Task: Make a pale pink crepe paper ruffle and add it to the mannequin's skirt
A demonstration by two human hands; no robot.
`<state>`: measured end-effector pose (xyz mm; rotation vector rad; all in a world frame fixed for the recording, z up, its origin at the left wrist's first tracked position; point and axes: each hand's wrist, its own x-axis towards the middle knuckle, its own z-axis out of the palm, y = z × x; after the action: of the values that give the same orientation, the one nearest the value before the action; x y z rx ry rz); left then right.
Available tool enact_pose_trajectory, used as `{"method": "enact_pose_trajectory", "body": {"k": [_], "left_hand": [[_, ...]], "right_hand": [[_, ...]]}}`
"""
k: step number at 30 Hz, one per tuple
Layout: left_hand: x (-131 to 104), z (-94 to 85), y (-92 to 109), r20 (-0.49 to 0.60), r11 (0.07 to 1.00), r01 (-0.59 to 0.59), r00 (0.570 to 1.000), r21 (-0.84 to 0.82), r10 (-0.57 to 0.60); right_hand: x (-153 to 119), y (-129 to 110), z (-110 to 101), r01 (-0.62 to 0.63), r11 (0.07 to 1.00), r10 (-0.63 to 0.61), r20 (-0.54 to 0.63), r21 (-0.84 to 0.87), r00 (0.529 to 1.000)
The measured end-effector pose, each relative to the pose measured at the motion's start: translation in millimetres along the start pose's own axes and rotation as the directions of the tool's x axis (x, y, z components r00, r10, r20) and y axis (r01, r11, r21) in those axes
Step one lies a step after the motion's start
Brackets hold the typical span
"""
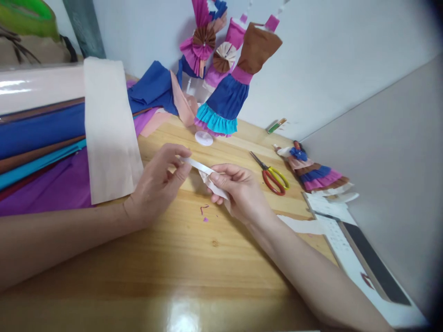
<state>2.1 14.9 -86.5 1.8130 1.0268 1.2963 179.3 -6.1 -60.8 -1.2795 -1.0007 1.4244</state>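
Wooden counter (166, 276) below; above its middle, the right hand (240, 186) has its grip closed on a white strip (197, 165). The left hand (157, 184) curls at the other end, pinch unclear, presumably for steadiness. Beyond, scissors (264, 167), then a dressed mannequin (224, 99) near the far edge.

A craft workspace: scissors (266, 172), miniature dress (225, 94), coloured sheets (41, 133), perhaps paper.

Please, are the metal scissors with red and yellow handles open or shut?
Shut, it appears: the metal scissors with red and yellow handles lie on the wooden table, their blades together in one narrow point, no gap visible.
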Motion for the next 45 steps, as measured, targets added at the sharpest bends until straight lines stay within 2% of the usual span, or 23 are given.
{"method": "enact_pose_trajectory", "body": {"k": [2, 4, 6, 8, 10, 12, 15, 18, 25, 31, 35, 41, 43, 45], "left_hand": [[1, -1.0, 1, -0.059, 1.000, -0.006, 0.998, -0.008, 0.005], [1, -2.3, 3, -0.082, 0.997, -0.079, 0.994, 0.000, 0.079], [1, -3.3, 6, -0.075, 0.985, -0.169, 0.982, 0.039, 0.171], [1, -3.4, 8, -0.015, 0.981, -0.180, 0.983, 0.076, 0.182], [2, -2.3, 8, 0.100, 0.994, -0.080, 0.992, 0.075, 0.073], [4, -0.8, 8, 0.225, 0.997, 0.061, 0.972, 0.046, -0.070], [6, 0.1, 8, 0.311, 0.984, 0.173, 0.939, -0.049, -0.149], [6, 0.0, 8, 0.299, 0.971, 0.200, 0.942, -0.134, -0.153], [2, 1.3, 8, 0.229, 0.957, 0.202, 0.961, -0.207, -0.154], [5, -0.9, 4, 0.345, 0.916, 0.312, 0.913, -0.252, -0.216], [7, 1.8, 5, 0.417, 0.939, 0.273, 0.893, -0.207, -0.168], [6, 4.8, 10, 0.438, 0.959, 0.233, 0.888, -0.163, -0.141], [5, 2.2, 12, 0.412, 0.974, 0.207, 0.899, -0.096, -0.151], [3, -1.8, 14, 0.308, 0.987, 0.154, 0.942, -0.039, -0.135]], "right_hand": [[0, -1, 1, -0.037, 0.998, 0.036, 0.025, 0.045, 0.999], [0, -1, 1, -0.050, 0.995, 0.048, 0.021, 0.081, 0.999], [1, -1, 0, -0.048, 0.991, 0.048, 0.004, 0.124, 0.999], [1, -2, -1, -0.054, 0.985, 0.054, 0.004, 0.162, 0.999], [0, -2, -1, -0.072, 0.981, 0.067, 0.030, 0.181, 0.997], [-3, -1, 1, -0.093, 0.979, 0.082, 0.065, 0.180, 0.994], [-6, 0, 4, -0.119, 0.976, 0.100, 0.110, 0.181, 0.989], [-6, 3, 5, -0.142, 0.968, 0.116, 0.132, 0.206, 0.984], [-2, 6, 3, -0.155, 0.951, 0.125, 0.126, 0.267, 0.984], [-2, 7, 4, -0.079, 0.971, 0.065, 0.066, 0.226, 0.996], [-4, 10, 7, -0.071, 0.977, 0.055, 0.079, 0.203, 0.995], [-3, 11, 8, -0.065, 0.976, 0.055, 0.053, 0.208, 0.997], [-2, 10, 7, -0.043, 0.980, 0.037, 0.034, 0.193, 0.999], [-1, 9, 5, -0.009, 0.987, 0.007, 0.013, 0.163, 1.000]]}}
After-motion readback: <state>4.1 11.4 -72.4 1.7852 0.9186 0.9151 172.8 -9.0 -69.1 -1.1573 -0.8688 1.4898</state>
